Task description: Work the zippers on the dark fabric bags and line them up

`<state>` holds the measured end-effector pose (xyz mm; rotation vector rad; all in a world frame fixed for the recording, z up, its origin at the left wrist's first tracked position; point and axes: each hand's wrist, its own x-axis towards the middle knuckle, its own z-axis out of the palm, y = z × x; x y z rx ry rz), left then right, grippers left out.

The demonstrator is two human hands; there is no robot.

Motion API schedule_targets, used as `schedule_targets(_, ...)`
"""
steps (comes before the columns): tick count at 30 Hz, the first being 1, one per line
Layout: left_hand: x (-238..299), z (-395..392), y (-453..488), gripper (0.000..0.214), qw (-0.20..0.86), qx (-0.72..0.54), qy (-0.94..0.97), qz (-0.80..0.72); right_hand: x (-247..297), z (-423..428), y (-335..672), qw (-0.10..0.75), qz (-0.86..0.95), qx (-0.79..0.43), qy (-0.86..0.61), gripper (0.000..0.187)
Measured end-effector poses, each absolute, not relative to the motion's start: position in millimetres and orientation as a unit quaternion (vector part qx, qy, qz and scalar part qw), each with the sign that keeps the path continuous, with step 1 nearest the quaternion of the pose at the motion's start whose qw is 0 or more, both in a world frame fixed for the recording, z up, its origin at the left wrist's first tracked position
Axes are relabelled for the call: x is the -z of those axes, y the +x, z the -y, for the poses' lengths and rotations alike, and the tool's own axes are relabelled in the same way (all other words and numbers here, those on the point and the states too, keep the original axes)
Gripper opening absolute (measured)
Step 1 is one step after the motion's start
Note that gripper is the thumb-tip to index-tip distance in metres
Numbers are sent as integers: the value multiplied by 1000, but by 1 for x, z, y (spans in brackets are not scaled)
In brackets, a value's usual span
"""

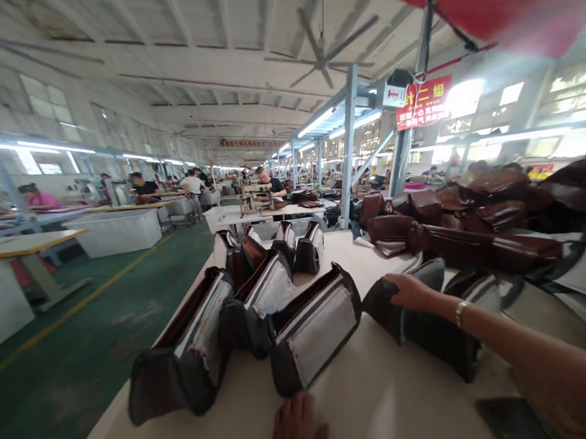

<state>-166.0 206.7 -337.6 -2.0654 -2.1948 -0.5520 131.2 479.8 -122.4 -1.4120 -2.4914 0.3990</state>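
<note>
the person's right hand (411, 292) lies across the top of a dark leather bag (427, 330) at the right of the frame, its fingers together and curled over the upper edge. from here i cannot tell whether they are clamped on the bag or only resting there. a silver bracelet (461, 314) circles that wrist. the left hand (299, 426) shows only as knuckles at the bottom edge, near the closest bag, so its grip cannot be told.

three open bags with pale grey linings (257, 292) stand side by side on the cream work table (379, 403), left of the right hand, and four more dark bags (269, 246) line up behind them. a heap of brown leather bags (468, 218) fills the right side of the table.

farther back, near the centre, a worker (267, 182) sits at a sewing machine (256, 198). more workers (146, 187) are at benches at the left, above a green floor (83, 306). a red sign (424, 102) hangs at upper right, and a ceiling fan (322, 56) is overhead.
</note>
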Motion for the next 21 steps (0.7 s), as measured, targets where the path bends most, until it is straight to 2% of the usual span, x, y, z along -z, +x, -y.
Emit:
schedule_targets(5, 309, -173, -151, 46, 34, 200, -677, 707, 109, -406, 197, 98, 863, -214, -447, 17)
schedule_targets(8, 294, -167, -130, 46, 8, 192, -692, 696, 105, -371, 210, 74, 876, -244, -409, 21)
schedule_targets(13, 268, -197, -93, 69, -43, 183, -713, 676, 105, -308, 205, 94, 893, -247, -365, 21)
schedule_targets(16, 251, -223, -87, 74, -69, 192, -701, 684, 112, -260, 202, 97, 896, -263, -344, 16)
schedule_targets(18, 238, -235, -86, 73, -92, 200, -693, 687, 123, -227, 199, 95, 901, -276, -322, 14)
schedule_targets(21, 217, -232, -77, 55, -107, 238, -685, 681, 148, -188, 191, 93, 923, -301, -221, 10)
